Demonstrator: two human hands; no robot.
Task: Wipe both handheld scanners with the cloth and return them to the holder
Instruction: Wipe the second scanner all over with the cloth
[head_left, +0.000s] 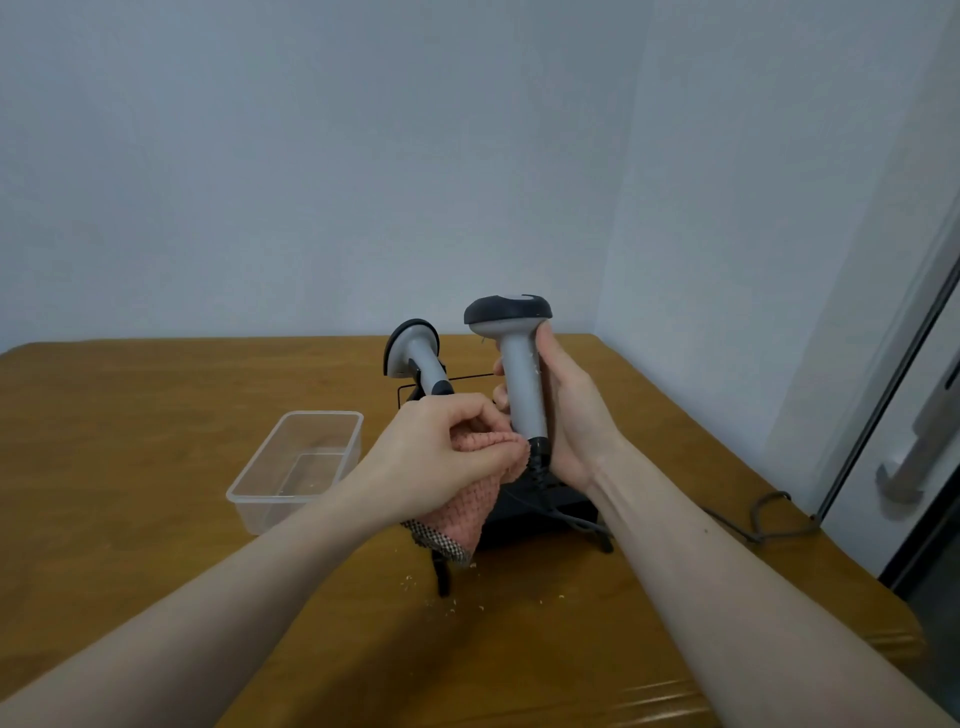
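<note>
Table (156, 426), wooden, is seen spanning the lower frame, set into a corner of pale walls (311, 156). A clear plastic container (296, 467) is placed left of centre on it, near the black holder (540, 512). The holder is partly hidden behind the hands; its wire frame is seen behind the scanners. One grey handheld scanner (415, 358) is seated in the holder's far side, head up and facing left. The second scanner (519, 374) is held upright above the holder, dark head on top, handle gripped by the right hand (569, 410), fingers wrapped round it. A pink cloth (480, 486) with a checked edge is pinched in the left hand (441, 447) and pressed against the lower end of the held scanner's handle, just above its black cable boot. The rest of the cloth is left hanging below the hand. A dark cable (758, 519) is trailed from the holder area across the table to the right edge. Small crumbs (447, 605) are scattered on the tabletop in front of the holder.
</note>
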